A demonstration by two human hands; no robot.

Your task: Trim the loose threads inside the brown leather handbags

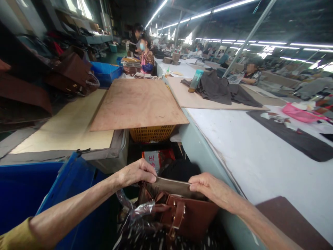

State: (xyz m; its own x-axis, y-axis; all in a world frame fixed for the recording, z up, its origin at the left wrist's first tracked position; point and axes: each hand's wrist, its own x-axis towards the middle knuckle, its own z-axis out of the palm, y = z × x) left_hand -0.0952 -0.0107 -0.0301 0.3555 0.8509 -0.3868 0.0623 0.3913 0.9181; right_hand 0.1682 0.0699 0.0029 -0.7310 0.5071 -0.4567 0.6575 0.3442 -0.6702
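Note:
A brown leather handbag (pixel 194 217) rests on my lap, its strap and buckle facing up and its handle (pixel 145 210) wrapped in clear plastic. My left hand (pixel 140 172) pinches the left end of the bag's raised top edge, thumb on the taupe lining (pixel 174 186). At the right end of that same edge, my right hand (pixel 204 184) pinches it between thumb and fingers. The edge is stretched between both hands. The inside of the bag is mostly hidden.
Blue bins (pixel 75 187) stand at the left, beside a padded bench with a wooden board (pixel 140 102) over a yellow basket (pixel 153 133). A white table (pixel 234 149) at the right bears dark fabric (pixel 215 86). People work further back.

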